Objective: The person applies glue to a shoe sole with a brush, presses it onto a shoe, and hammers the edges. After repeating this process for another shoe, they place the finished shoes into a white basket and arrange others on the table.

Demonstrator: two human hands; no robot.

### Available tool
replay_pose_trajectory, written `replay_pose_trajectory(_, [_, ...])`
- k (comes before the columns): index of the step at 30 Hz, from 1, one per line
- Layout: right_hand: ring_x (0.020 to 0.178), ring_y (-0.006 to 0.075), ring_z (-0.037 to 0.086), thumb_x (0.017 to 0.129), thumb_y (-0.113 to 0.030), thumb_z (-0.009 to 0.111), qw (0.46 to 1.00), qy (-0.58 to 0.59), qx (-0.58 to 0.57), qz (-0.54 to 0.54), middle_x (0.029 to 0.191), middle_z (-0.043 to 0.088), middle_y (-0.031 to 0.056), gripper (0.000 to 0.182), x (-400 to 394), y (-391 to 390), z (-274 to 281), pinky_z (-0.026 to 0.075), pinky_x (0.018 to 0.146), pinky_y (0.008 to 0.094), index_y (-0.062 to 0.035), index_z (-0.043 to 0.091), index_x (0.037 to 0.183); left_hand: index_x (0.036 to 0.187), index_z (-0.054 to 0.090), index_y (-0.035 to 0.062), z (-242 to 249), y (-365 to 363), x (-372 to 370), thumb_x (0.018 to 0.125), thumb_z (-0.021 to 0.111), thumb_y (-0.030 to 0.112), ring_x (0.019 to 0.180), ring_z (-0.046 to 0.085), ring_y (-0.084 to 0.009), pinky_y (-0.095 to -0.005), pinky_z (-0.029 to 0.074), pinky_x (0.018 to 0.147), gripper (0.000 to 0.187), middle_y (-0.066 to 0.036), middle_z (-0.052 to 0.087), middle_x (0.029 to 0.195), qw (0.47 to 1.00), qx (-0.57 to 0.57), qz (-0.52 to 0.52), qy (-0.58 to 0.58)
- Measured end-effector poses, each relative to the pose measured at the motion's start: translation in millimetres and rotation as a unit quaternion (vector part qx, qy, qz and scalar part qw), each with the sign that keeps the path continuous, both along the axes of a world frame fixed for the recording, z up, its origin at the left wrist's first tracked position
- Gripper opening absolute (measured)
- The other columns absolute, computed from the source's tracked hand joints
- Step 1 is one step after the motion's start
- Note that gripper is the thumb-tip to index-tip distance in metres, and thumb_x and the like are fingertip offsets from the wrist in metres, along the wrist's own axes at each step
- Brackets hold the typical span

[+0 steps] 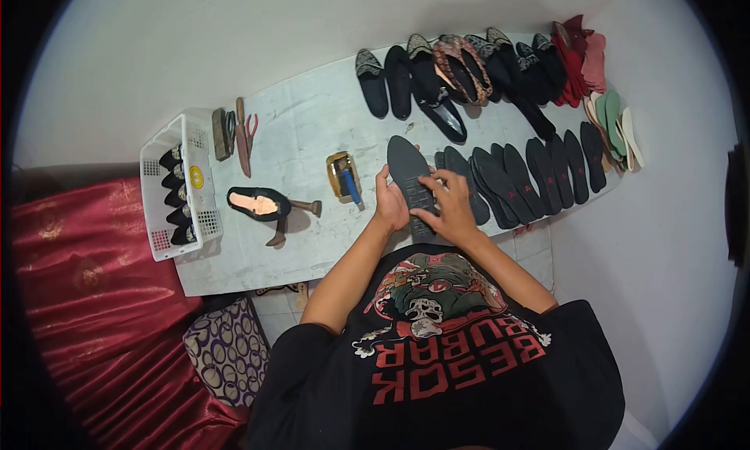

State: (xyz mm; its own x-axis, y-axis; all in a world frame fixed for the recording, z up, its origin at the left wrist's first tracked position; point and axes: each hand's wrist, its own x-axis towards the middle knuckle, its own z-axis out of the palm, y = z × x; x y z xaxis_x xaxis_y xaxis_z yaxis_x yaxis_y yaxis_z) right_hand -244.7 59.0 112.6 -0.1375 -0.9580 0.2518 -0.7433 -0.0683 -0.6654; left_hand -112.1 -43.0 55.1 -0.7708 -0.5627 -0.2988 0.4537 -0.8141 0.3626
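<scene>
A black shoe sole (406,159) with rows of marks on its face is held up over the table in front of my body. My left hand (390,202) grips it along the left edge, with the thumb upright beside it. My right hand (453,206) is bent over the sole's right side, thumb and fingertips pressing on its face. Just left of my hands lies a small yellowish container (341,166) with a blue-handled tool (351,186) across it. More black soles (519,176), some with small red marks, lie in a row to the right.
Finished-looking black shoes (372,83) line the back. Red fabric pieces (573,71) and green insoles (611,122) lie far right. At left are a shoe on a metal stand (258,204), red-handled pliers (250,131) and a white basket (205,219) of patterned shoe pieces.
</scene>
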Motion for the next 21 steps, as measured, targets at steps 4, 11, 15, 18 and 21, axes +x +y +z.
replay_pose_trajectory(4, [0.115, 0.0338, 0.053, 0.096, -0.018, 0.066, 0.991, -0.093, -0.045, -0.083, 0.121, 0.056, 0.0184, 0.039, -4.2, -32.4, -24.0, 0.041, 0.101, 0.0459, -0.0032, 0.062, 0.131, 0.167, 0.028, 0.0222, 12.6, -9.9, 45.8, 0.101, 0.025, 0.067, 0.111, 0.065, -0.0284, -0.0468, 0.055, 0.095, 0.08, -0.014, 0.063, 0.13, 0.997, 0.0, -0.042, 0.069])
replay_pose_trajectory(11, [0.109, 0.0432, 0.06, 0.083, 0.001, 0.067, 0.984, -0.056, 0.164, 0.037, 0.123, 0.055, 0.0221, 0.077, 53.7, -78.4, -84.1, 0.052, 0.096, 0.0481, -0.0134, 0.045, 0.155, 0.162, 0.036, 0.0164, 13.1, -8.4, 137.9, 0.096, 0.03, 0.072, 0.11, 0.065, -0.0302, -0.0515, 0.056, 0.092, 0.086, -0.016, 0.063, 0.133, 0.998, 0.021, -0.022, 0.056])
replay_pose_trajectory(15, [0.106, 0.037, 0.06, 0.086, -0.008, 0.07, 0.969, 0.073, 0.158, 0.178, 0.112, 0.054, 0.0169, 0.071, 102.1, -87.5, -108.9, 0.054, 0.088, 0.0457, -0.0211, 0.05, 0.153, 0.15, 0.048, 0.0072, -15.1, -7.4, 184.3, 0.102, 0.026, 0.071, 0.11, 0.066, -0.0287, -0.0513, 0.057, 0.093, 0.083, -0.016, 0.063, 0.135, 0.999, 0.036, -0.008, -0.035])
replay_pose_trajectory(18, [0.104, 0.0343, 0.059, 0.088, -0.013, 0.071, 0.976, 0.045, 0.174, 0.126, 0.111, 0.056, 0.0144, 0.059, 119.1, -95.2, -105.9, 0.054, 0.086, 0.0451, -0.0177, 0.058, 0.145, 0.148, 0.05, 0.0055, -22.9, 1.6, 211.4, 0.106, 0.025, 0.066, 0.11, 0.065, -0.0285, -0.0498, 0.057, 0.093, 0.078, -0.016, 0.062, 0.137, 0.998, 0.032, -0.003, -0.046])
replay_pose_trajectory(21, [0.104, 0.0334, 0.06, 0.088, -0.015, 0.072, 0.975, 0.095, 0.114, 0.168, 0.113, 0.058, 0.0134, 0.051, 121.6, -115.1, -99.9, 0.054, 0.087, 0.0455, -0.0144, 0.062, 0.139, 0.148, 0.05, 0.0046, -29.3, 12.4, 229.8, 0.107, 0.025, 0.064, 0.11, 0.065, -0.0285, -0.0486, 0.057, 0.091, 0.076, -0.017, 0.061, 0.139, 0.996, 0.084, -0.024, 0.011])
